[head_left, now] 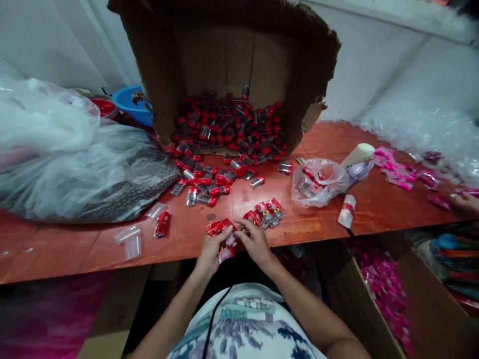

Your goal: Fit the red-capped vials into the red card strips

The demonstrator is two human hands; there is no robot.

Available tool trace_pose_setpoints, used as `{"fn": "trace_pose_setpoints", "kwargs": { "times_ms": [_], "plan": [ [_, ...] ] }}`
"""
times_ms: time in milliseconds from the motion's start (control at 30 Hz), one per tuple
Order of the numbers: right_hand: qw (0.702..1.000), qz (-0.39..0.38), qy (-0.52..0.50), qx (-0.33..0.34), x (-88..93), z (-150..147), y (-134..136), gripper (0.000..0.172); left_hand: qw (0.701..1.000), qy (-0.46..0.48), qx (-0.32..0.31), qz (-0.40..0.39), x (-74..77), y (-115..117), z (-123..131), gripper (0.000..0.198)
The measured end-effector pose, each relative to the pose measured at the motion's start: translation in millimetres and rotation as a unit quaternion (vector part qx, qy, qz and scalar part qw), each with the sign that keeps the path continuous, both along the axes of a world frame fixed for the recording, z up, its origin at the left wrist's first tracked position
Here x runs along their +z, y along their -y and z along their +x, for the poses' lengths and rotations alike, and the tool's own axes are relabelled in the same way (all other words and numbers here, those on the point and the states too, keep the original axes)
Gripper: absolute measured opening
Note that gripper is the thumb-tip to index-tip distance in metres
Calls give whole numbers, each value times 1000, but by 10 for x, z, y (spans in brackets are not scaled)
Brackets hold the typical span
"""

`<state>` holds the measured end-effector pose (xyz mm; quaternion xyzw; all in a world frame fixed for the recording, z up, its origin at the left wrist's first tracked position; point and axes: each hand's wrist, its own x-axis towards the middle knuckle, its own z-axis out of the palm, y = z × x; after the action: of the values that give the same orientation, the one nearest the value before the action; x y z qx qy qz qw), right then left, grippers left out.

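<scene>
At the table's front edge, my left hand (pixel 210 253) grips a small red printed packet (pixel 226 254) with a pinkish lower part. My right hand (pixel 257 243) meets it from the other side, its thumb and fingers pinched close to the packet's top; what they hold is too small to make out. Another red printed piece (pixel 217 227) lies just beyond my left fingers. Several filled red packets (pixel 268 212) overlap on the table beside my right hand. Farther back spreads a loose heap of small clear containers with red caps and dark contents (pixel 207 182).
A torn cardboard box (pixel 310 89) on its side spills more red-capped containers. Left are a large clear bag of dark beads (pixel 123 174), a red bundle (pixel 162 224) and clear sleeves (pixel 131 243). Right are a plastic bag (pixel 318 194), a white roll (pixel 347 212) and another person's hand (pixel 466 203).
</scene>
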<state>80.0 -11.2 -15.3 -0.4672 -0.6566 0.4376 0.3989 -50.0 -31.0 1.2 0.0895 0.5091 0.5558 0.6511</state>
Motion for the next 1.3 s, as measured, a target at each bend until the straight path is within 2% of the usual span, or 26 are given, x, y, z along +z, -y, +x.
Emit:
{"fn": "trace_pose_setpoints", "kwargs": {
  "times_ms": [67,167,267,300,367,433,500,600,700,800,867,933,1000,1067,1133,1200,1300],
  "plan": [
    [999,28,35,29,68,19,-80,31,1000,-3,3,1,8,-7,-42,29],
    [987,78,95,107,211,84,-245,32,1000,-3,11,6,32,-23,-90,29],
    [970,82,176,147,340,165,-566,28,999,14,46,9,67,-59,-106,24],
    [965,72,217,129,372,195,-717,27,998,23,61,11,81,-75,-109,23],
    [943,47,326,33,414,247,-1056,32,995,38,87,12,109,-106,-117,20],
    [894,7,446,-45,420,269,-1379,40,994,50,99,3,134,-130,-131,17],
    [864,-11,500,-66,393,246,-1612,48,993,56,99,-18,149,-143,-151,12],
    [860,-6,508,-58,324,153,-1740,48,992,61,100,-39,143,-155,-190,8],
    [864,4,502,-37,292,89,-1674,36,990,70,115,-44,115,-170,-230,7],
    [877,20,479,-17,311,110,-1481,38,987,80,129,-46,97,-179,-253,7],
    [923,42,381,-23,327,144,-1265,45,987,86,134,-36,99,-178,-256,6],
    [976,37,212,-29,338,165,-972,50,986,93,139,-25,108,-176,-249,4],
    [998,-10,57,-15,350,160,-635,49,984,101,143,-21,115,-176,-231,4],
    [998,-62,-32,8,366,133,-317,47,983,109,142,-23,119,-180,-200,4],
    [994,-83,-74,16,374,96,-77,45,984,113,137,-26,121,-180,-159,4],
    [993,-75,-87,8,363,63,56,44,985,110,130,-26,129,-172,-115,6],
    [995,-55,-79,-22,320,36,101,43,987,102,123,-21,150,-145,-64,8]
  ]
}}
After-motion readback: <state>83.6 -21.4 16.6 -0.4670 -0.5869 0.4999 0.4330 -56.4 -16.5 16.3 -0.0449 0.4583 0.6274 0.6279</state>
